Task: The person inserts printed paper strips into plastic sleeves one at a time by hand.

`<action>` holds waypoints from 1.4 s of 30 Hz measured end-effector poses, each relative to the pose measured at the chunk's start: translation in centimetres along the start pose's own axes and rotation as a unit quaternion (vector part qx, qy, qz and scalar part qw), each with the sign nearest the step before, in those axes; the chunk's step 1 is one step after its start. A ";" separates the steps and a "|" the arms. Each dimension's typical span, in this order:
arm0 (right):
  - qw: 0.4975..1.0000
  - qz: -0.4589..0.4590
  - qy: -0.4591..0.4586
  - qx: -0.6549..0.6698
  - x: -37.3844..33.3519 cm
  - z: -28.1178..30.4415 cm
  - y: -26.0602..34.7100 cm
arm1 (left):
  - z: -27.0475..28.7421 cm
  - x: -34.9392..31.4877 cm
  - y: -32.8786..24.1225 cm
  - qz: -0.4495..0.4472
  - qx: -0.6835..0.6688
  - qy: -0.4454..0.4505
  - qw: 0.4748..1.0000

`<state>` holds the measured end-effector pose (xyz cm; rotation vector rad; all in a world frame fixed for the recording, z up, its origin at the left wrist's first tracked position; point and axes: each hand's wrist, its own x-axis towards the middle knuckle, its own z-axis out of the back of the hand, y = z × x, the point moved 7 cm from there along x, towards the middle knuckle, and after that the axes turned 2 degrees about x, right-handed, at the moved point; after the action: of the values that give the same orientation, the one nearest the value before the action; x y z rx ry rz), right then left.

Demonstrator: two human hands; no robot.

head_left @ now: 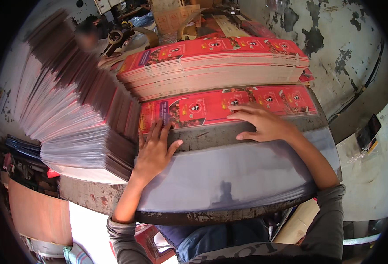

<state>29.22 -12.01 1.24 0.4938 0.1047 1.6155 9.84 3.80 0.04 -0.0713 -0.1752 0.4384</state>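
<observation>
A long red printed sheet (211, 105) lies flat on the worn table, in front of a tall stack of similar red printed sheets (220, 66). My left hand (154, 152) rests with spread fingers, its fingertips on the sheet's left end. Over the sheet's near edge, right of its middle, my right hand (262, 124) is held with fingers apart and the thumb stretched toward the table. Neither hand grips anything. Nearest to me, under my forearms, lies a stack of clear glossy plastic sheets (229, 171), which reflects light and a dark silhouette.
At the left leans a high, fanned pile of plastic-covered sheets (84, 114). The table edge (93, 193) is scratched and worn. Behind are a tape dispenser (115, 37), a cardboard box (174, 20) and another person (88, 37), partly hidden. A peeling wall (334, 48) stands at the right.
</observation>
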 end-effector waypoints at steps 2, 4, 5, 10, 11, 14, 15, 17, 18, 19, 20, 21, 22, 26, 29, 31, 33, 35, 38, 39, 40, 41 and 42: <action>0.999 0.026 -0.017 -0.031 0.1 -0.9 -0.1 | 0.2 -0.1 0.2 0.022 -0.028 -0.011 0.999; 0.999 0.023 -0.027 -0.030 0.0 -0.6 -0.1 | 0.0 0.0 0.3 0.011 -0.037 -0.014 0.999; 0.999 0.023 -0.038 -0.030 0.0 -0.2 0.0 | 0.0 0.0 0.3 0.002 -0.045 -0.019 0.999; 0.990 -0.055 -0.127 -0.004 -0.3 3.6 -1.4 | 0.1 -0.1 0.2 -0.013 -0.049 -0.026 0.998; 0.979 -0.046 -0.199 -0.006 -0.7 5.1 -1.5 | 0.3 0.0 0.2 -0.013 -0.045 -0.029 0.998; 0.954 -0.007 -0.298 -0.029 -0.3 8.7 -0.7 | -0.5 -0.1 0.3 -0.007 -0.040 -0.019 0.999; 0.945 0.020 -0.323 -0.047 0.1 9.8 -0.4 | -0.4 0.1 0.4 -0.006 -0.039 -0.023 0.999; 0.949 0.029 -0.298 -0.103 2.4 10.1 -0.6 | -0.5 0.0 0.5 -0.008 -0.040 -0.027 0.999; 0.948 0.041 -0.272 -0.158 4.1 10.1 -0.7 | -0.5 -0.2 0.6 -0.005 -0.039 -0.026 0.999; 0.961 0.023 -0.226 -0.156 5.9 10.3 -1.7 | -0.2 -0.4 0.6 -0.002 -0.039 -0.036 0.999; 0.971 0.004 -0.180 -0.155 7.7 10.6 -3.0 | 0.1 -0.5 0.6 0.000 -0.040 -0.047 0.998; 0.970 0.003 -0.183 -0.159 8.8 11.5 -4.0 | 0.4 -0.5 0.4 -0.003 -0.040 -0.050 0.998; 0.973 -0.052 -0.158 -0.161 9.9 12.2 -6.0 | 0.8 -0.4 -0.2 -0.033 -0.050 -0.042 0.997; 0.959 -0.217 -0.116 -0.138 12.3 12.4 -13.3 | 2.9 -1.0 -2.6 -0.220 -0.096 -0.021 0.971; 0.944 -0.311 -0.082 -0.072 12.0 11.7 -15.3 | 3.1 -2.2 -3.5 -0.242 -0.120 0.011 0.963; 0.948 -0.301 -0.083 -0.069 12.2 11.8 -15.2 | 3.1 -2.6 -4.0 -0.255 -0.086 0.026 0.963; 0.950 -0.293 -0.084 -0.066 12.2 11.7 -15.5 | 2.9 -2.8 -4.1 -0.251 -0.081 0.028 0.964; 0.950 -0.279 -0.110 -0.084 12.5 12.1 -15.7 | 2.7 -2.8 -4.0 -0.251 -0.074 0.030 0.965; 0.946 -0.271 -0.141 -0.108 12.4 12.3 -15.2 | 2.7 -3.0 -4.3 -0.261 -0.044 0.003 0.964; 0.947 -0.269 -0.141 -0.106 12.5 12.2 -14.9 | 2.8 -3.0 -4.4 -0.263 -0.030 -0.007 0.964; 0.941 -0.256 -0.165 -0.146 12.3 12.7 -14.4 | 2.8 -3.1 -4.5 -0.266 -0.017 -0.017 0.964; 0.933 -0.243 -0.190 -0.185 12.2 13.2 -13.8 | 2.8 -3.1 -4.4 -0.265 -0.017 -0.018 0.964; 0.933 -0.241 -0.190 -0.186 12.1 13.2 -13.5 | 2.7 -3.1 -4.4 -0.268 -0.016 -0.017 0.963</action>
<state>46.39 -1.69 11.37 0.4347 -0.3449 1.0024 8.47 -1.42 2.71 -0.0451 -0.2265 -0.1039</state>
